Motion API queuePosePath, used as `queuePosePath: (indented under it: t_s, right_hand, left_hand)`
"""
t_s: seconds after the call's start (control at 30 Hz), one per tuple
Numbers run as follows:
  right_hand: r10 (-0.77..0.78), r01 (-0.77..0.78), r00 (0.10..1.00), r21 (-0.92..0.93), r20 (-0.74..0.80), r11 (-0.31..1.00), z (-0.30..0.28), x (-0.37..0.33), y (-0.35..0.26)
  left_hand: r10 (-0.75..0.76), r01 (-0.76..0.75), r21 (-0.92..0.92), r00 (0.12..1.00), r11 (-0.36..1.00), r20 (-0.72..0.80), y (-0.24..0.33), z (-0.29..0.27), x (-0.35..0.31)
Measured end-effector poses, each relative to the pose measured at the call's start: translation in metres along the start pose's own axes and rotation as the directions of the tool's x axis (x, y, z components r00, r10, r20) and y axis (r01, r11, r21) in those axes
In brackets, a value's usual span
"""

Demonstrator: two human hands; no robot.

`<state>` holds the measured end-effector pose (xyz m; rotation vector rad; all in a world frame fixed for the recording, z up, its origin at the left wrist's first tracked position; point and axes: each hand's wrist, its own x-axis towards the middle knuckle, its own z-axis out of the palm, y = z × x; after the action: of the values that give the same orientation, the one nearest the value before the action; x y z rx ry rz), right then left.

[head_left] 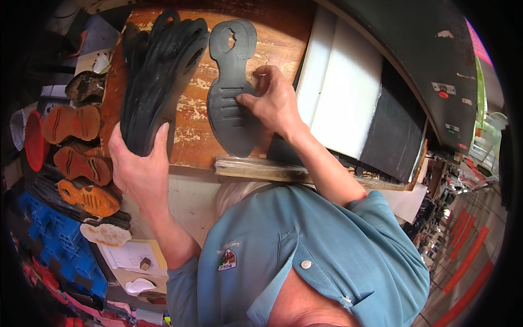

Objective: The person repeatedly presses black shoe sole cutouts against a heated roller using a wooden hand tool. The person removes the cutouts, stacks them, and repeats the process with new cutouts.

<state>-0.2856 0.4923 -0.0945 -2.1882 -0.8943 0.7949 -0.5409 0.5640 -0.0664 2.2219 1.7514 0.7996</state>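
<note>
Flat black shoe soles [155, 82] stand fanned in a thick bundle on the left of the worn wooden board [188, 117]. My left hand [140, 169] is closed round the bundle's near end, thumb on its right side and fingers on its left. To the right lies another black shoe sole [231, 117], with a cut-out hole at its far end and a row of short slots across its middle. My right hand [272, 101] holds this sole by its right edge. The thumb rests on the top face and the curled fingers are at the edge, their tips partly hidden.
Stacks of orange-brown soles [76, 124] stand along the left, above blue plastic crates [62, 240]. White sheets [348, 76] and a black sheet [395, 125] lie right of the board. A dark machine beam [425, 60] runs across the upper right. A wrapped wooden strip [261, 169] edges the front.
</note>
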Motion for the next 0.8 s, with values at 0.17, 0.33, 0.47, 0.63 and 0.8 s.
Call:
queuePosePath:
  t_s: [0.17, 0.33, 0.47, 0.63, 0.8]
  right_hand:
    - [-0.01, 0.022, 0.999, 0.238, -0.052, 0.971, 0.002, 0.007, 0.004]
    - [-0.065, -0.058, 0.967, 0.462, 0.245, 0.885, -0.005, 0.002, -0.015]
    - [-0.254, 0.232, 0.962, 0.192, 0.1, 0.954, -0.009, -0.023, -0.036]
    - [-0.315, 0.285, 0.939, 0.202, 0.138, 0.937, -0.022, -0.04, -0.052]
    - [-0.186, 0.072, 0.958, 0.444, 0.219, 0.893, -0.033, -0.043, -0.044]
  left_hand:
    - [-0.004, 0.004, -0.033, 1.0, 0.999, -0.005, -0.001, 0.001, 0.0]
    - [-0.034, 0.034, -0.029, 0.999, 0.999, -0.002, -0.001, 0.0, 0.001]
    - [-0.038, 0.038, -0.011, 0.999, 0.999, 0.009, 0.0, -0.001, 0.003]
    - [-0.049, 0.049, -0.002, 0.999, 0.999, 0.012, -0.001, -0.002, 0.004]
    - [-0.064, 0.064, -0.018, 0.998, 0.998, 0.015, -0.001, -0.002, 0.005]
